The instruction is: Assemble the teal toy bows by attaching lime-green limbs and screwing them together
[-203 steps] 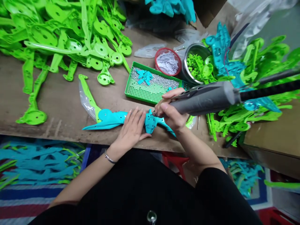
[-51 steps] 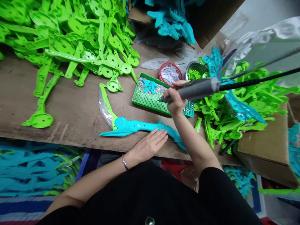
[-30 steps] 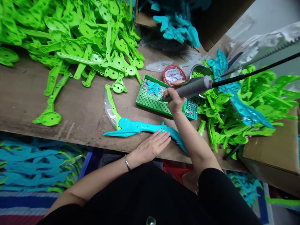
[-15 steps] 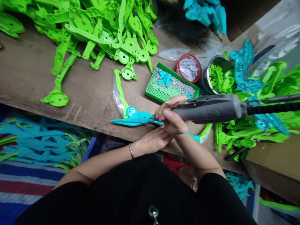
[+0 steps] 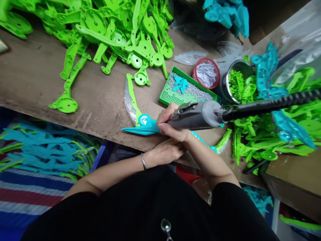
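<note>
A teal plastic toy piece (image 5: 147, 126) lies near the table's front edge. It has a lime-green arm (image 5: 133, 100) with a clear blade at its left end and another lime-green arm (image 5: 223, 140) at its right. My right hand (image 5: 173, 124) is closed around the front of a grey power screwdriver (image 5: 195, 115), held almost flat over the middle of the piece; the tool's tip is hidden by my fingers. Below my right wrist, my left hand (image 5: 167, 152) reaches along the near side of the piece. Its fingertips are out of sight, so its grip does not show.
A green basket (image 5: 164, 97) holds small metal bits and teal pieces. Beside it are a red basket (image 5: 218, 72) of pale strips and a metal pot (image 5: 225, 80) of green parts. Green parts (image 5: 95, 23) heap up at the back left, more at right. A black cord (image 5: 271, 103) trails from the screwdriver.
My right hand and the screwdriver have shifted left along the teal piece, and the tool's rear end has swung. My left hand stays low beside the piece. The whole view has moved slightly.
</note>
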`<act>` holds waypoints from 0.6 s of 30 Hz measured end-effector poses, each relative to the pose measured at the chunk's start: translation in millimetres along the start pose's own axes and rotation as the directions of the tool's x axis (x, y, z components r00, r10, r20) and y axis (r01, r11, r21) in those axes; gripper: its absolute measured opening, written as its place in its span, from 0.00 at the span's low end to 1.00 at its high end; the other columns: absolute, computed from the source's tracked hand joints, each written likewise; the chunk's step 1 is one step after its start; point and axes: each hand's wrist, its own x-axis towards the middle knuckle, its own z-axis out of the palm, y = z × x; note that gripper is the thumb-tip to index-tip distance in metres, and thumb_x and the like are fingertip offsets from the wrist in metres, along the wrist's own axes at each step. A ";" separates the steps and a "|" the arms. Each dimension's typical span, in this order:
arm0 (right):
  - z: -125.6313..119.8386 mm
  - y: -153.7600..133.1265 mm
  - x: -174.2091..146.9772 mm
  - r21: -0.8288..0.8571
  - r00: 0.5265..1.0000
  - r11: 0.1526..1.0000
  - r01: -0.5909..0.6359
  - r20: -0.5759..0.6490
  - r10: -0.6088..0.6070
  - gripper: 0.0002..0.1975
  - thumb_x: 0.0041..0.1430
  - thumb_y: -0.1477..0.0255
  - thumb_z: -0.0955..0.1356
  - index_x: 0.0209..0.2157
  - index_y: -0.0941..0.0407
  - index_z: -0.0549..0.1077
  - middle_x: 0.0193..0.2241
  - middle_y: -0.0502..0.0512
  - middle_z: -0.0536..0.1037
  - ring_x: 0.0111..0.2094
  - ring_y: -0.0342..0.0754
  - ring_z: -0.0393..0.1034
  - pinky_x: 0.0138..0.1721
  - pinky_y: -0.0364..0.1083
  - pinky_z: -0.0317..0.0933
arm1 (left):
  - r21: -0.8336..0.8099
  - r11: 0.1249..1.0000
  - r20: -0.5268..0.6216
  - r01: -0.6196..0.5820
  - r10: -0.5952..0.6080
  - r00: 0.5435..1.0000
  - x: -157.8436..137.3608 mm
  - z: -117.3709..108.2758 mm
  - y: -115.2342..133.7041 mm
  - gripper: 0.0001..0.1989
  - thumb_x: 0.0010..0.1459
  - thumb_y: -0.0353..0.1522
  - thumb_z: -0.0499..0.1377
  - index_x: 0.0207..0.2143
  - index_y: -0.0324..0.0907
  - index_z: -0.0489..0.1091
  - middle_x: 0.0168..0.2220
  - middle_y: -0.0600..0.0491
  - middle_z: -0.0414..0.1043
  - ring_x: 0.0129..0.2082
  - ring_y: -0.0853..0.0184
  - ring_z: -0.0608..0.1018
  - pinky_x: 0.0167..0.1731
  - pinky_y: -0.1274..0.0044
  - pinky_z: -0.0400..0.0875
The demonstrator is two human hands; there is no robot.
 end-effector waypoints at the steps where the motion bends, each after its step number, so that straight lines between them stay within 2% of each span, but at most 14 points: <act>1: 1.4 -0.6 1.9 0.038 1.000 0.999 0.009 0.022 -0.010 0.20 0.60 0.47 0.66 0.29 0.49 0.63 0.21 0.46 0.65 0.23 0.45 0.63 0.27 0.50 0.66 | -0.001 1.000 -0.021 -0.002 0.002 1.000 0.1 0.0 0.1 0.15 0.67 0.23 0.51 0.47 0.39 0.75 0.48 0.47 0.80 0.55 0.59 0.78 0.61 0.67 0.72; 3: 1.3 -3.3 3.5 0.119 1.000 0.993 0.006 -0.023 -0.003 0.20 0.58 0.48 0.68 0.31 0.49 0.64 0.20 0.45 0.65 0.21 0.44 0.61 0.24 0.50 0.65 | -0.007 1.000 -0.073 -0.016 0.015 0.997 0.4 2.4 -0.7 0.13 0.67 0.24 0.52 0.46 0.36 0.76 0.47 0.44 0.80 0.55 0.57 0.78 0.61 0.65 0.72; 5: -4.6 -8.3 2.0 0.133 0.979 0.991 -0.011 -0.200 0.038 0.21 0.56 0.44 0.67 0.35 0.48 0.65 0.19 0.44 0.66 0.20 0.44 0.61 0.24 0.50 0.64 | -0.009 0.999 -0.131 -0.035 0.034 0.991 0.6 7.6 -2.4 0.12 0.67 0.24 0.53 0.47 0.34 0.75 0.48 0.42 0.79 0.55 0.55 0.78 0.61 0.63 0.72; 7: -16.5 -14.8 -2.3 0.112 0.914 0.994 -0.001 -0.404 0.047 0.24 0.54 0.42 0.68 0.38 0.46 0.65 0.18 0.43 0.65 0.19 0.44 0.60 0.24 0.50 0.65 | 0.010 0.998 -0.189 -0.062 0.062 0.980 0.3 13.3 -4.7 0.14 0.67 0.23 0.53 0.51 0.33 0.73 0.52 0.39 0.77 0.59 0.54 0.76 0.62 0.60 0.71; 9: -32.0 -20.5 -8.7 0.077 0.842 0.996 0.039 -0.539 0.009 0.24 0.52 0.42 0.70 0.38 0.46 0.66 0.17 0.42 0.63 0.18 0.44 0.60 0.25 0.49 0.65 | 0.022 0.995 -0.250 -0.094 0.097 0.964 -0.8 16.1 -6.7 0.18 0.67 0.22 0.52 0.57 0.33 0.69 0.58 0.38 0.73 0.63 0.54 0.72 0.63 0.57 0.69; 11: -47.4 -22.6 -16.9 0.069 0.803 0.995 0.072 -0.596 -0.017 0.23 0.51 0.46 0.73 0.36 0.48 0.67 0.17 0.42 0.63 0.19 0.43 0.61 0.27 0.49 0.66 | 0.010 0.992 -0.285 -0.127 0.125 0.950 -3.6 12.9 -8.3 0.22 0.66 0.20 0.51 0.61 0.35 0.65 0.61 0.38 0.70 0.67 0.55 0.68 0.64 0.57 0.68; 14: -64.6 -17.8 -30.5 0.091 0.791 0.994 0.068 -0.612 0.002 0.22 0.49 0.48 0.74 0.33 0.50 0.69 0.21 0.44 0.68 0.22 0.43 0.66 0.27 0.47 0.66 | 0.030 0.989 -0.309 -0.144 0.146 0.940 -14.2 -6.2 -12.0 0.25 0.64 0.19 0.51 0.63 0.37 0.63 0.62 0.40 0.70 0.68 0.56 0.65 0.64 0.59 0.68; 16: -73.0 -12.2 -38.3 0.084 0.788 0.995 0.061 -0.616 0.003 0.24 0.48 0.47 0.75 0.33 0.51 0.71 0.24 0.46 0.72 0.25 0.45 0.70 0.29 0.47 0.67 | 0.101 0.992 -0.292 -0.070 0.097 0.952 -27.1 -26.0 -17.2 0.28 0.64 0.21 0.53 0.66 0.39 0.60 0.62 0.41 0.70 0.67 0.55 0.67 0.65 0.57 0.66; 18: -81.2 -7.5 -43.9 0.026 0.788 0.999 0.038 -0.616 -0.014 0.26 0.47 0.44 0.74 0.37 0.50 0.72 0.29 0.49 0.76 0.32 0.48 0.74 0.35 0.49 0.70 | 0.182 0.980 -0.283 0.082 -0.028 0.959 -43.5 -46.9 -24.9 0.32 0.64 0.25 0.56 0.69 0.42 0.55 0.63 0.42 0.69 0.68 0.52 0.66 0.65 0.54 0.63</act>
